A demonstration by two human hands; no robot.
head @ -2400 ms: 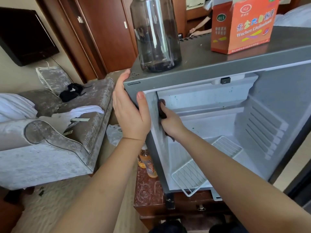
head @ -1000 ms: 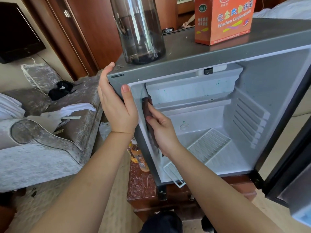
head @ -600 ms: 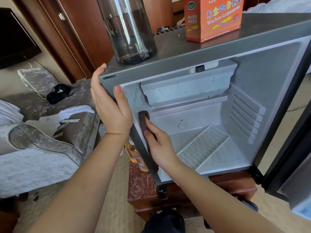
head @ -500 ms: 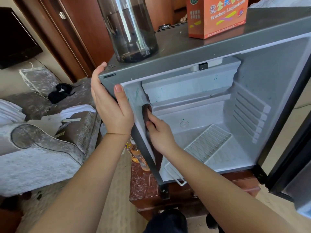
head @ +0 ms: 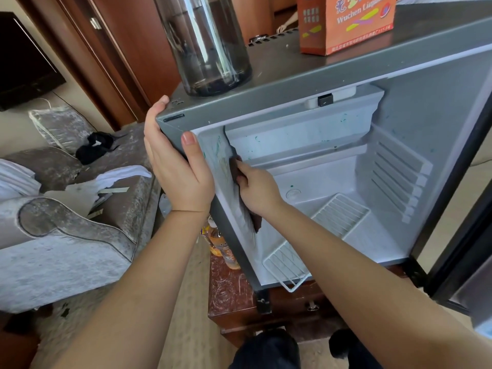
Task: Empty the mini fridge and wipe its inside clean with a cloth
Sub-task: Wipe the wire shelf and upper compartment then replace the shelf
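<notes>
Mini fridge (head: 428,134) emptied bar one wire shelf (head: 322,233); left hand (head: 177,173) grips its corner, right hand (head: 258,191) clutches brown cloth (head: 235,166) on left wall; green specks (head: 257,138) remain.

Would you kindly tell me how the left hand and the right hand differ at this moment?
The left hand grips the top corner of the fridge from outside; the right hand reaches inside it. The right hand presses a dark cloth on the inner left wall; the left hand holds none. Both touch the fridge.
</notes>
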